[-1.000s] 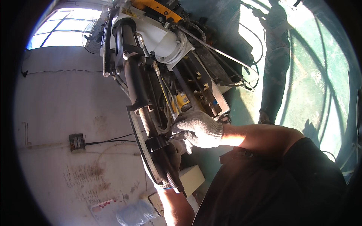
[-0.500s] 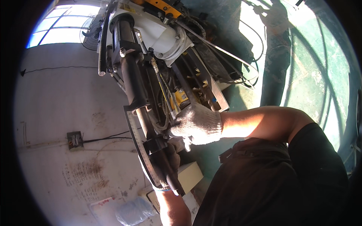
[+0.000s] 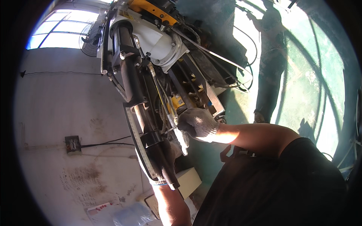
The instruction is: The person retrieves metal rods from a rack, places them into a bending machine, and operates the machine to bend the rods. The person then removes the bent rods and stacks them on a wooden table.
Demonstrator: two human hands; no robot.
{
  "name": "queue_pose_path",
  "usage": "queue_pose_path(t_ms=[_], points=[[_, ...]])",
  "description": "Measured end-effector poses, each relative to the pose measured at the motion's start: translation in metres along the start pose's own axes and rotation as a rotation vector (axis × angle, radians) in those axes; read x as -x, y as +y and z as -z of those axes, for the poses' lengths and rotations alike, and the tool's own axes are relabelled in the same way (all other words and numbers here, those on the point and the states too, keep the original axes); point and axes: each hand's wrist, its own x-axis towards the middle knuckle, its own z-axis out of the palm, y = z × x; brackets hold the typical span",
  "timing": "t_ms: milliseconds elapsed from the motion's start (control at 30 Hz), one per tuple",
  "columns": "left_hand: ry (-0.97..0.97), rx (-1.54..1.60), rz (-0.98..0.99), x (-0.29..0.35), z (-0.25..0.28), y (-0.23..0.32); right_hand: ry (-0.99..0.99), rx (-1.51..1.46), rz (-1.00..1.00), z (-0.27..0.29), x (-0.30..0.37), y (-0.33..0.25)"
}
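My right hand (image 3: 198, 123), in a grey knit work glove, is closed round a thin metal rod (image 3: 172, 129). The rod's free end points left, close to a black collar (image 3: 152, 138) on the machine's long dark shaft (image 3: 132, 84). Just below that hand hangs a pale, crinkled strip (image 3: 183, 142). My left hand (image 3: 174, 148), also gloved, is behind the black threaded end piece (image 3: 162, 162); its fingers are hidden there. Alongside the shaft runs a bracket with a graduated scale (image 3: 136, 139).
The machine's white housing (image 3: 151, 41) and yellow-orange arm (image 3: 154, 10) stand ahead, with hoses (image 3: 156, 81) beside the shaft. A fan (image 3: 89, 38) is at the far left. A wall box (image 3: 72, 145) has dark cables. A cream box (image 3: 188, 182) sits near my left forearm.
My right hand has turned and drawn slightly away from the shaft, and the thin rod now shows between them. My left hand stays behind the end piece. The whole view has shifted a little.
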Motion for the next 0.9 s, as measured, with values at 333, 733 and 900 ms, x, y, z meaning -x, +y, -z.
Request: queue_pose_path(t_ms=[333, 733, 900], points=[[-0.144, 0.337, -0.033, -0.030, 0.012, -0.020, -0.066, 0.246, -0.540, -0.017, 0.029, -0.062], [-0.134, 0.718, 0.173, -0.011, -0.021, 0.004, -0.104, 0.050, -0.602, -0.007, 0.014, -0.093], [-0.005, -0.837, -0.651, -0.016, -0.020, -0.004, -0.132, -0.044, -0.355, -0.010, -0.016, -0.065]])
